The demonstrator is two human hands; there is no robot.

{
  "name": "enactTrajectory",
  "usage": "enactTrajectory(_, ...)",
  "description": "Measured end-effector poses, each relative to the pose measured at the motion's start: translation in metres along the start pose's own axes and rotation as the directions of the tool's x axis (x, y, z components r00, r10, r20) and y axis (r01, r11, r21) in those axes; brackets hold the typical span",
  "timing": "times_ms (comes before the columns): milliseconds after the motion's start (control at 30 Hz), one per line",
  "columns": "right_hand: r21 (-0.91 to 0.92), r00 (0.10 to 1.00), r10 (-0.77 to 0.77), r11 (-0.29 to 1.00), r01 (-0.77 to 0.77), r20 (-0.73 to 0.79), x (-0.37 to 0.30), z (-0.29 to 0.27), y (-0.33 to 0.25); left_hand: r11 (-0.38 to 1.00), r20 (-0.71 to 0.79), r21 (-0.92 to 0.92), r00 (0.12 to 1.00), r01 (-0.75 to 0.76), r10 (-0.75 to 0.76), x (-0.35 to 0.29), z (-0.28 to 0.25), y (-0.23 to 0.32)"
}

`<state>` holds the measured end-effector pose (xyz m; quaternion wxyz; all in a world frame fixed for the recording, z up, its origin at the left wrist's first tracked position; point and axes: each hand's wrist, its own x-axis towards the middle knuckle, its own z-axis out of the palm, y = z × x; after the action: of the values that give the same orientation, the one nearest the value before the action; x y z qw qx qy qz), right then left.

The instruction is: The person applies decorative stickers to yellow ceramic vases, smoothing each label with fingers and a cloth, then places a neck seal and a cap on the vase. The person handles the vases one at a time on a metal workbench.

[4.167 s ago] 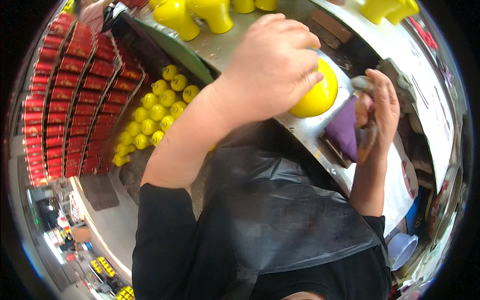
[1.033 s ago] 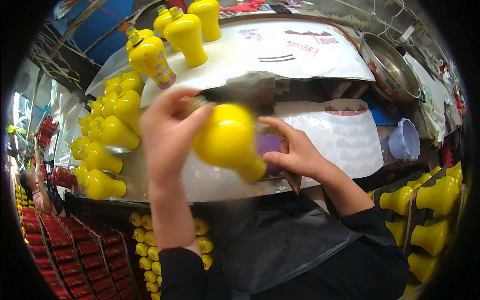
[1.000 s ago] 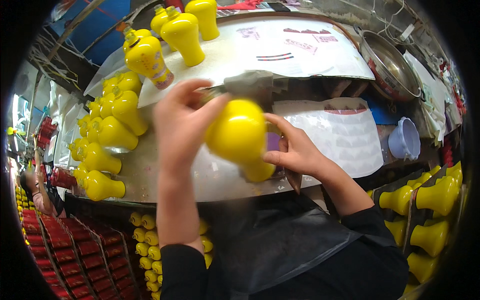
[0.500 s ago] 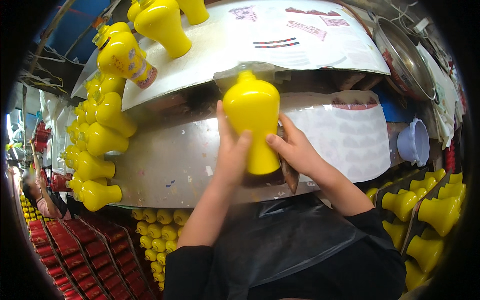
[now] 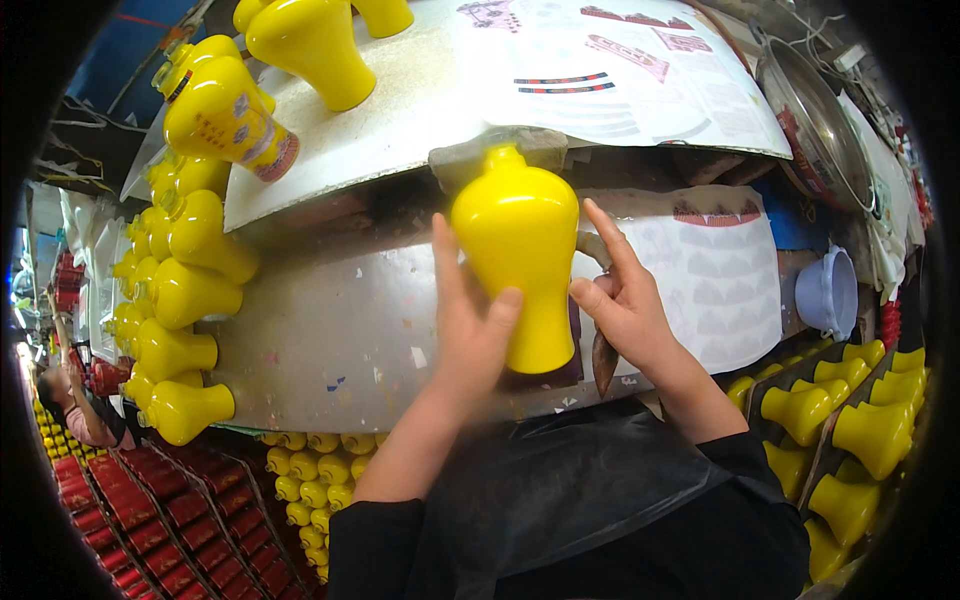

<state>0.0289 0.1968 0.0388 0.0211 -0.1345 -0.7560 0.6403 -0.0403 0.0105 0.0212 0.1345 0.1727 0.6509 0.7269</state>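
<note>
A glossy yellow bottle (image 5: 518, 250) with broad shoulders and a narrow waist lies in front of me, its neck by a grey pad (image 5: 455, 165) at the edge of the raised white board. My left hand (image 5: 468, 325) is at its left side, thumb tip at the bottle's waist and fingers stretched out. On the other side my right hand (image 5: 635, 315) has its fingers apart, the thumb tip close to the bottle's edge. Beneath the right hand is a brown, pointed piece (image 5: 604, 365). Something dark, partly hidden, lies under the bottle's base.
Decal sheets lie on the white board (image 5: 400, 120) and a backing sheet (image 5: 710, 290) on the metal table (image 5: 310, 320). Yellow bottles (image 5: 185, 290) line the left; a patterned one (image 5: 225, 120) leans above. A blue bucket (image 5: 826, 292), metal basin (image 5: 815, 125), red boxes (image 5: 150, 510) and another person (image 5: 75, 400) surround this.
Both hands have loosened from the bottle, and the right hand's fingers have spread away from it. The bottle appears slightly lower and further right, as the whole view has shifted a little.
</note>
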Motion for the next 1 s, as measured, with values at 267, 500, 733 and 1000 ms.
enactTrajectory(267,-0.381,0.963,-0.262,0.898,0.219,-0.064,-0.009,0.0,-0.021,0.946,0.108,-0.268,0.981,0.184,-0.16,0.011,-0.008,0.007)
enactTrajectory(500,-0.436,0.948,-0.305,0.868,0.238,-0.09,0.001,0.0,-0.02,0.801,0.135,0.568,0.981,-0.191,0.139,0.001,-0.001,0.014)
enactTrajectory(733,-0.544,0.845,-0.534,0.717,0.436,-0.026,0.005,0.01,-0.024,0.989,0.028,-0.12,0.996,0.082,-0.079,0.007,0.006,-0.002)
enactTrajectory(1000,-0.548,0.829,-0.559,0.694,0.467,-0.002,0.01,0.004,-0.02,0.982,0.095,-0.142,0.99,0.121,-0.108,0.007,0.0,-0.005)
